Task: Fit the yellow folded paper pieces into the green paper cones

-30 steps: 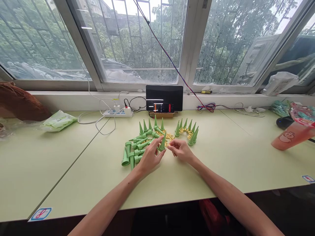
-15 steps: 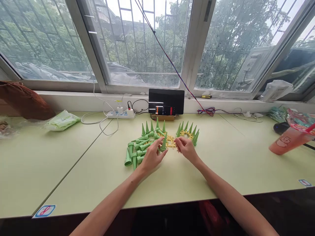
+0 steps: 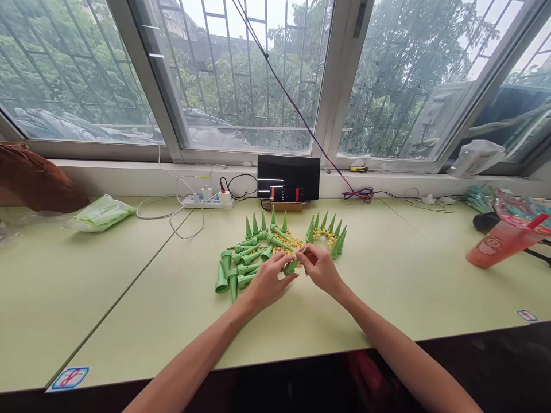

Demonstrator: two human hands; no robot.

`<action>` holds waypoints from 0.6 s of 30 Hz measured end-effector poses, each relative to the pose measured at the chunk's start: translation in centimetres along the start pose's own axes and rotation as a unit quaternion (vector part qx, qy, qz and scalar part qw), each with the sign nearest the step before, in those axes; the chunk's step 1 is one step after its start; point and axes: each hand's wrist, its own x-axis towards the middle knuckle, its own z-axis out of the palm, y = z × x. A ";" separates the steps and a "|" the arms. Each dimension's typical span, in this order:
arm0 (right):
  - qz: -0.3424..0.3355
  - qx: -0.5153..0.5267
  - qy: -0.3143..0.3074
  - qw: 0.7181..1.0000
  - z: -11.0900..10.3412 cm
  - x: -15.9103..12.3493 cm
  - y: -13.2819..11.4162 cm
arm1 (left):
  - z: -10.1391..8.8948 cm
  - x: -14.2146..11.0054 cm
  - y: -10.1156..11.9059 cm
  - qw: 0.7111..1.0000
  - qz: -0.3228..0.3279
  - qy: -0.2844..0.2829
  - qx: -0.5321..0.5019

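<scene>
My left hand [image 3: 272, 281] is closed around a green plastic cone-shaped spike [image 3: 293, 265], which leans with its point to the upper right. At that point, my right hand [image 3: 321, 267] has its thumb and fingers pinched together; whatever small thing they hold is hidden. Beyond the hands lies a heap of small yellow pieces [image 3: 287, 241], partly covered by the fingers. Several loose green spikes [image 3: 232, 275] lie to the left of my left hand. More green spikes [image 3: 338, 244] stand upright in an arc around further yellow pieces, behind my right hand.
A phone [image 3: 286, 194] leans on a black tablet-like screen [image 3: 301, 169] at the back. Left of it are a power strip [image 3: 209, 201] with cables and a green-white packet [image 3: 103, 213]. A red drink cup [image 3: 495, 244] tilts at the right. The table's front edge is near my forearms.
The spike in my left hand has tipped from upright to leaning right. My right hand has moved left, and its fingertips now meet the spike's point.
</scene>
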 end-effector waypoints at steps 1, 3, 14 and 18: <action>-0.005 -0.015 -0.002 1.000 -0.2 0.0 -0.1 | 0.0 0.0 0.0 1.000 0.002 0.003 -0.005; -0.019 -0.052 -0.004 0.998 -0.7 0.0 -0.3 | 0.2 0.1 -0.1 1.000 0.004 0.012 -0.015; -0.037 -0.223 0.063 0.972 -6.3 5.5 -2.3 | 0.3 0.1 -0.3 1.000 -0.004 0.002 -0.022; 0.000 -0.339 0.009 0.941 -6.8 7.7 -1.4 | 0.2 0.1 -0.1 1.000 -0.011 -0.009 -0.017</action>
